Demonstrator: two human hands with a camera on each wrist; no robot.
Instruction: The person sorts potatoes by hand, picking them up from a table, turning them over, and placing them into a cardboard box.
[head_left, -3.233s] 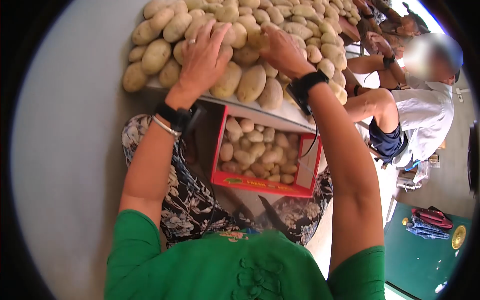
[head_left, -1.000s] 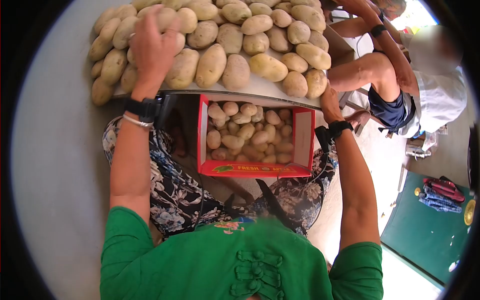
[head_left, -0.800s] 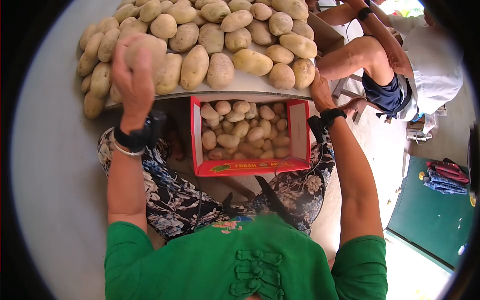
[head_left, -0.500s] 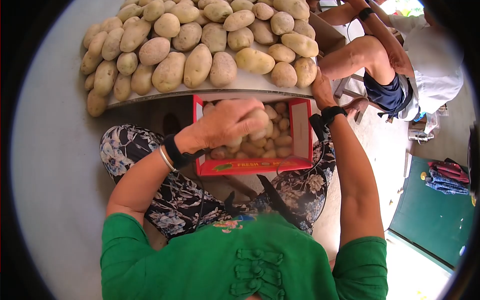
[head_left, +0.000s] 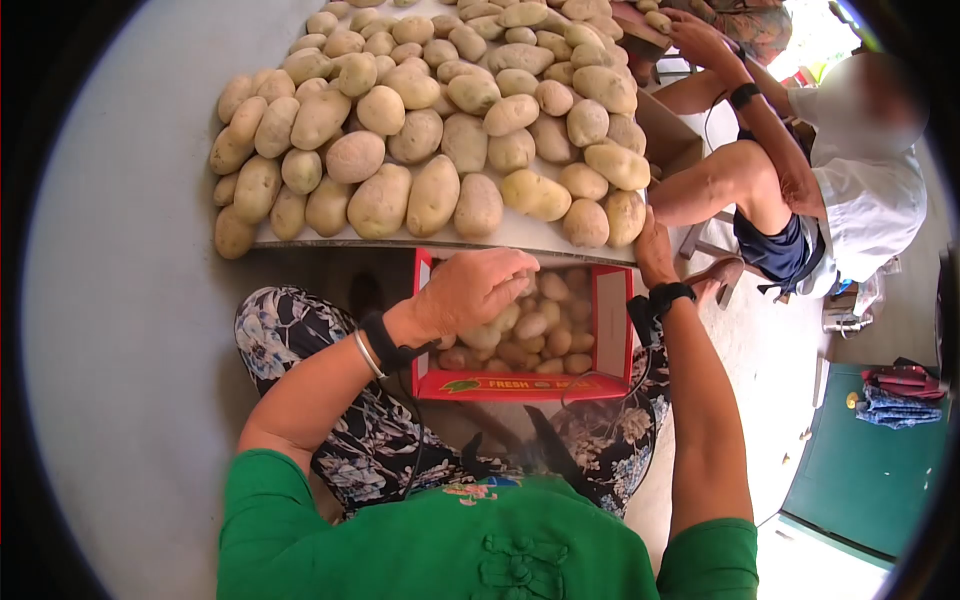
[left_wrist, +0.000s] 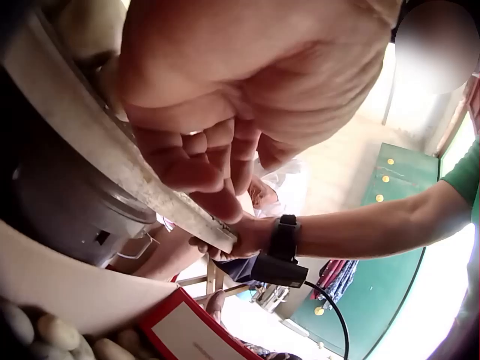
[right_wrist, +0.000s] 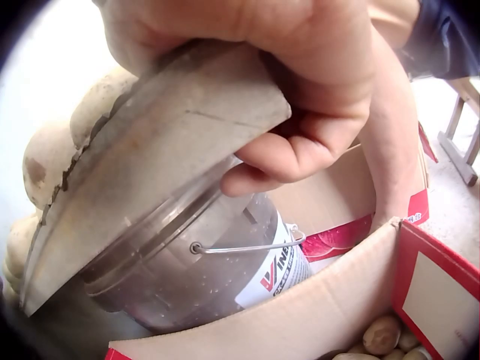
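In the head view my left hand (head_left: 474, 290) is over the red cardboard box (head_left: 520, 388), which holds many potatoes (head_left: 533, 325). The left wrist view shows this hand's fingers (left_wrist: 217, 161) loosely bent, with nothing between them. My right hand (head_left: 655, 250) is at the near right corner of the table. Seen from the right wrist, that hand (right_wrist: 300, 97) grips the table edge (right_wrist: 165, 150), its fingers curled under the board. A wide heap of larger potatoes (head_left: 380, 200) covers much of the tabletop, close to the front edge.
A grey bucket (right_wrist: 217, 262) with a wire handle stands under the table, behind the box. Another person (head_left: 770, 190) sits at the right with a hand near the far potatoes. A green door-like panel (head_left: 870, 460) is at the lower right.
Both hands were among the table potatoes. My right hand went to the table corner; my left hand carried a potato down to the box and now holds nothing.
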